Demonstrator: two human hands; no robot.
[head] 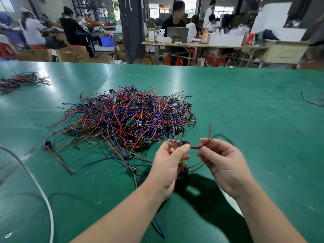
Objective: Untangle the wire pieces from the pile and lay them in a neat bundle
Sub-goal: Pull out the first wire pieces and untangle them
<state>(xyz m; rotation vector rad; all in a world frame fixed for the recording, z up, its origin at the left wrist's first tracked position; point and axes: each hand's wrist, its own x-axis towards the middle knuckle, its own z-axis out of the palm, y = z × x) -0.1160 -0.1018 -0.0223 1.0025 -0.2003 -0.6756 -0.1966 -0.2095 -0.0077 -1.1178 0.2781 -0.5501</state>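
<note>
At 5 o'clock from the pile [126,118], one wire piece [193,147] is held clear of the table [254,106].

Its circuit board [184,142] is pinched between thumb and fingertips of the left hand [168,165]; its red lead [205,145], at 3 o'clock from the board, is pinched by the right hand [222,163]. The piece is judged light. The leads are thin and limp and likely to snag on neighbours. The rigid board is therefore preferred as the gripping point, and gentle pulls are advised. A laid bundle [21,81] is seen at 10 o'clock, well apart from the pile.
</note>
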